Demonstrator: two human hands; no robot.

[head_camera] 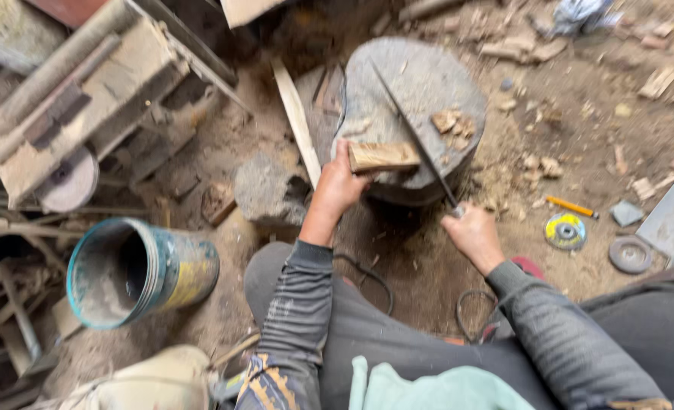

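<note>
The small wooden block (383,156) lies at the six o'clock edge of the round stone slab (428,83); it looks light, stiff and rough-sawn, best held by its near end, clear of the blade. The left hand (338,186) pinches that near end at nine o'clock of it. The right hand (471,231) is wrapped tight around the handle of a long machete (413,133), whose blade crosses the block's three o'clock end. Wood chips (451,125) lie beyond, at twelve o'clock.
</note>
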